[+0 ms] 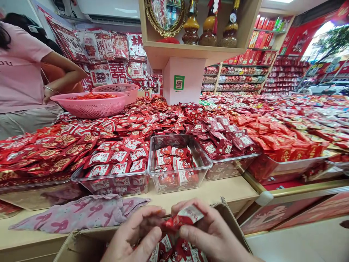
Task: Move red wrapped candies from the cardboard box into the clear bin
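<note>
My right hand (208, 227) pinches a small red and white wrapped sweet packet (191, 214) between thumb and fingers. To its left, my left hand (136, 234) is curved with thumb and forefinger apart, close to the packet's left end. Its inner fingers are blurred, and whether they touch the packet is unclear. Both hands are above an open cardboard box (77, 245) that holds more red and white packets (163, 247), partly hidden by my hands. Just beyond stands a clear plastic bin (180, 182), part-filled with similar packets.
Left of that bin, another clear bin (109, 182) is heaped with packets. A pink patterned cloth (81, 214) lies on the counter edge (220, 191). Pink baskets (92, 105) stand at back left, beside a person in a pink shirt (21, 69). A shelf unit (196, 51) overhangs the display.
</note>
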Demonstrator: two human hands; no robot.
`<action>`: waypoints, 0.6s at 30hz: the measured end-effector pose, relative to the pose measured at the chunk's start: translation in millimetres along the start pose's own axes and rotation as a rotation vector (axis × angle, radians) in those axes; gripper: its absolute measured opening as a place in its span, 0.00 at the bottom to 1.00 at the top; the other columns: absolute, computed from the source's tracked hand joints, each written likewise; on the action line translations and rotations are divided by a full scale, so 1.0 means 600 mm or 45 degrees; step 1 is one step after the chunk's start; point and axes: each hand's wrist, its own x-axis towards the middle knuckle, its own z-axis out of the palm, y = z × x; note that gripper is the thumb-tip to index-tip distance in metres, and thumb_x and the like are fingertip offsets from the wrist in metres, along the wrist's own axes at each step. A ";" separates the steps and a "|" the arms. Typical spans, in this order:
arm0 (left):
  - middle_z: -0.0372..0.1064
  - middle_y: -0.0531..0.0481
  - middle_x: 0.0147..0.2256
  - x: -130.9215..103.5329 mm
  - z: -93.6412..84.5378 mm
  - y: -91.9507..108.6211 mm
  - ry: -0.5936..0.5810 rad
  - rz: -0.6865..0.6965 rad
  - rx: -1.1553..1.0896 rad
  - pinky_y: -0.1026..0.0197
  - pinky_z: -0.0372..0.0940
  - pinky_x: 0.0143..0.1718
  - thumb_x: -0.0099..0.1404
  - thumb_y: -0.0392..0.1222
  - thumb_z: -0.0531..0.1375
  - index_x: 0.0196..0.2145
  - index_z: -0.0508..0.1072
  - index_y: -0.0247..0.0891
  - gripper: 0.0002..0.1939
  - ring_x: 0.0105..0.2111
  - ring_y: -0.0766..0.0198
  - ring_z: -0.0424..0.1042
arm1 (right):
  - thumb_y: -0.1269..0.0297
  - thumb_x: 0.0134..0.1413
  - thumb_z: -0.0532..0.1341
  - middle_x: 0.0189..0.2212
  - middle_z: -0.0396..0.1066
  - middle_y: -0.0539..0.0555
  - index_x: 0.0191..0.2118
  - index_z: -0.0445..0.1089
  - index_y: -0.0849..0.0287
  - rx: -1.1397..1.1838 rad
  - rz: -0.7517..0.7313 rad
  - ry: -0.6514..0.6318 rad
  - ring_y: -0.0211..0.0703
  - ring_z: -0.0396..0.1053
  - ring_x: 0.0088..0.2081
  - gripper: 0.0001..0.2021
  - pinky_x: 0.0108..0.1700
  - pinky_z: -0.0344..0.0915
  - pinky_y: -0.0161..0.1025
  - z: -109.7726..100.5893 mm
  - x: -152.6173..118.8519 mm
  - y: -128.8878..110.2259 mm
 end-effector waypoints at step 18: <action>0.73 0.50 0.34 0.091 -0.107 -0.110 0.073 0.527 1.209 0.67 0.63 0.33 0.59 0.44 0.50 0.36 0.69 0.41 0.11 0.32 0.63 0.71 | 0.71 0.41 0.60 0.27 0.68 0.49 0.38 0.66 0.63 -1.864 0.189 -0.677 0.32 0.61 0.26 0.14 0.28 0.56 0.30 -0.058 0.343 -0.093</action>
